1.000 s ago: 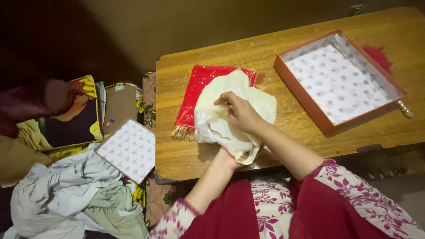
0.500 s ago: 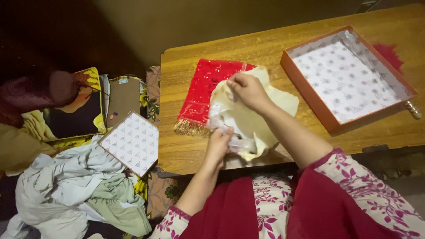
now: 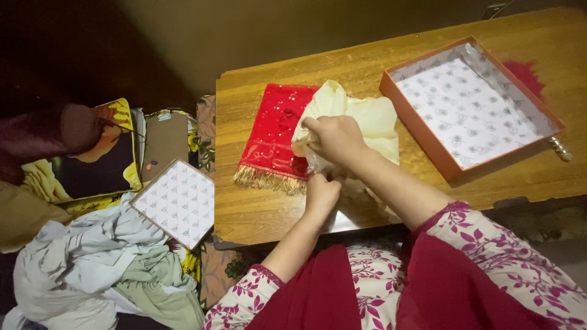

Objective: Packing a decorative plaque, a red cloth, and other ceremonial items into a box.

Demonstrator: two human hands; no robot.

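A cream cloth [image 3: 367,119] in a clear plastic wrapper lies bunched on the wooden table [image 3: 361,67], partly over a folded red sequinned cloth [image 3: 275,134] with a gold fringe. My right hand [image 3: 333,137] grips the cream cloth from above. My left hand [image 3: 321,192] is closed on the plastic wrapper at its near edge, just below the right hand. An open orange box [image 3: 468,107] with a patterned white lining stands to the right of the cloths, with nothing inside.
The box's patterned lid [image 3: 177,205] rests left of the table on a pile of things. Pale crumpled clothes [image 3: 98,263] lie at the lower left. A dark printed cushion [image 3: 101,159] sits further back on the left. A small pearl-like trinket [image 3: 559,150] lies by the box.
The cream cloth has been gathered and shifted up and right on the table, so more of the red cloth shows. My left hand rose to the wrapper's near edge, close under the right hand.
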